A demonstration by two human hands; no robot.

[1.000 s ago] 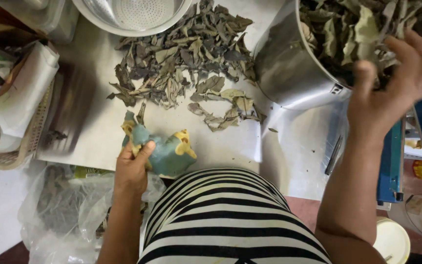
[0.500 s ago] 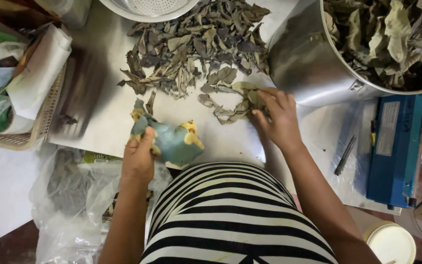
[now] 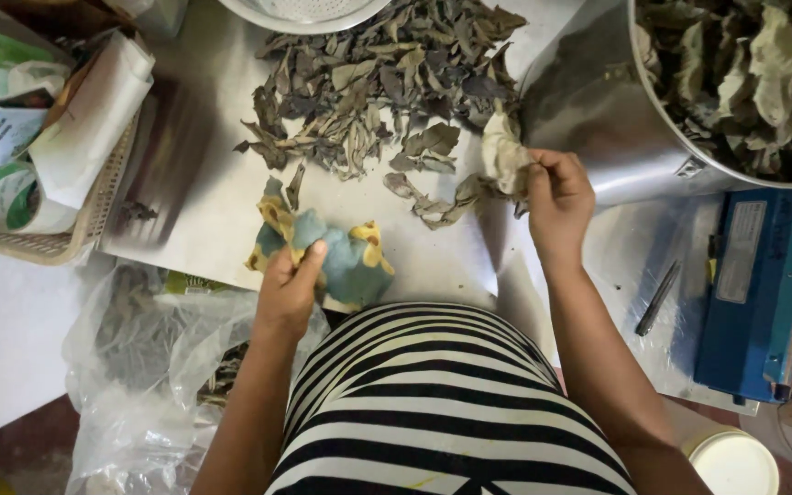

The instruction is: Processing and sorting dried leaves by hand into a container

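Observation:
My left hand (image 3: 291,286) rests on a blue and yellow cloth (image 3: 350,261) bunched at the near edge of a metal table (image 3: 203,192). Raised a little above the table, my right hand (image 3: 556,197) pinches a pale dried leaf (image 3: 502,151). A spread heap of dried grey-green leaves (image 3: 387,82) lies on the table just beyond both hands. A big steel pot (image 3: 598,101) full of the same dried leaves (image 3: 744,73) stands to the right of my right hand.
A woven basket (image 3: 75,229) with packets and rolled paper sits at the left. Clear plastic bags (image 3: 148,367) hang below the table's left front. A blue device (image 3: 749,284) and a dark pen (image 3: 657,298) lie at the right. A perforated bowl (image 3: 304,9) is at the far edge.
My right hand came down from the pot's rim to the leaves on the table, then lifted with a pale leaf in its fingers. My left hand stayed on the cloth.

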